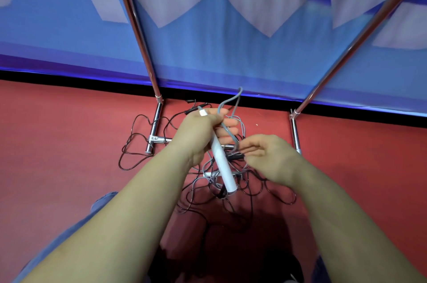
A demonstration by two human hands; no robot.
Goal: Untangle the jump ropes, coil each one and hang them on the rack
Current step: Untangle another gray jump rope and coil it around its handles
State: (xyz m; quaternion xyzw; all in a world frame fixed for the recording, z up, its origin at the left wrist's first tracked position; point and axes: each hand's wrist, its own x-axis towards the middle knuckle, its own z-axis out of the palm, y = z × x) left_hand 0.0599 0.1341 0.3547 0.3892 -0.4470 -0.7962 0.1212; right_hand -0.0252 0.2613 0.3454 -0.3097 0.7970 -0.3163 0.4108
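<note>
My left hand (203, 131) grips a white jump-rope handle (221, 162) together with a loop of its grey cord (233, 104), which arcs up past my fingers. The handle points down and to the right. My right hand (265, 156) is just right of the handle, its fingers pinching strands of cord near a dark handle (235, 155). Under both hands a tangle of black and grey jump ropes (233, 188) lies on the red floor. More black cord (134, 144) loops out to the left, around the rack's foot.
The chrome rack's two uprights (138, 28) (360, 35) rise against a blue and white banner (208, 17). Its feet (153, 130) (295, 135) stand on the red floor (57, 144). My knees in blue trousers (99, 204) are at the bottom.
</note>
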